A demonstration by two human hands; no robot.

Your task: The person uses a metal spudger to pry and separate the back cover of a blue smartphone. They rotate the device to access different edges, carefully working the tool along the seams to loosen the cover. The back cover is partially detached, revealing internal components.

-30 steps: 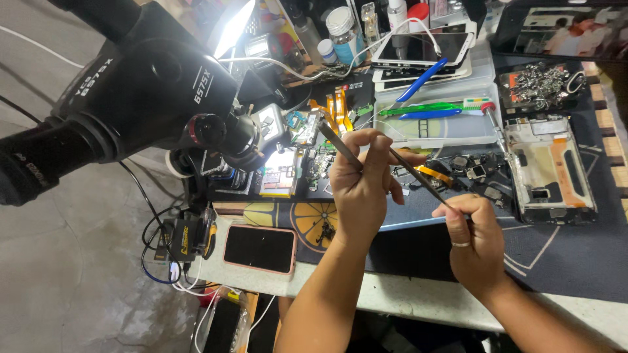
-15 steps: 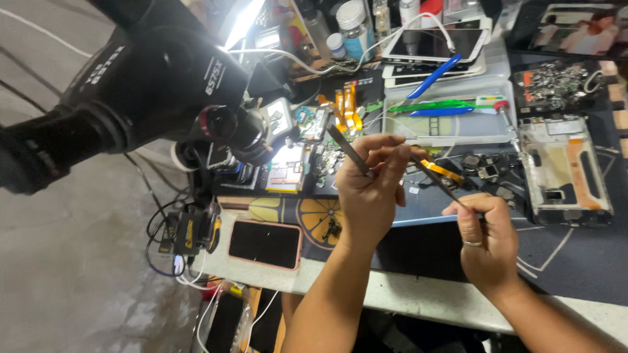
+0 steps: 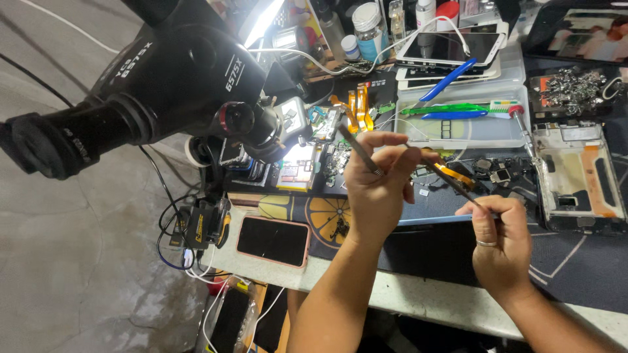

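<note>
My left hand [image 3: 376, 186] is raised over the work mat and pinches a pair of slim metal tweezers [image 3: 358, 149], tips toward the lit circuit board [image 3: 301, 167] under the microscope [image 3: 176, 91]. My right hand [image 3: 500, 245], a ring on one finger, grips a thin dark tool with an orange and yellow collar [image 3: 451, 176]; its tip reaches up to the fingertips of my left hand. Whether a small part sits between the fingers I cannot tell.
A pink-cased phone [image 3: 273, 240] lies face up near the table's front edge. A clear plastic tray [image 3: 458, 127] holds green and blue pry tools. An opened phone frame [image 3: 575, 176] lies at right. Bottles, phones and cables crowd the back. Wires hang off the left edge.
Both hands have held their tools and stayed close together. The view has shifted slightly, and the right hand's tool tip now meets the left fingertips.
</note>
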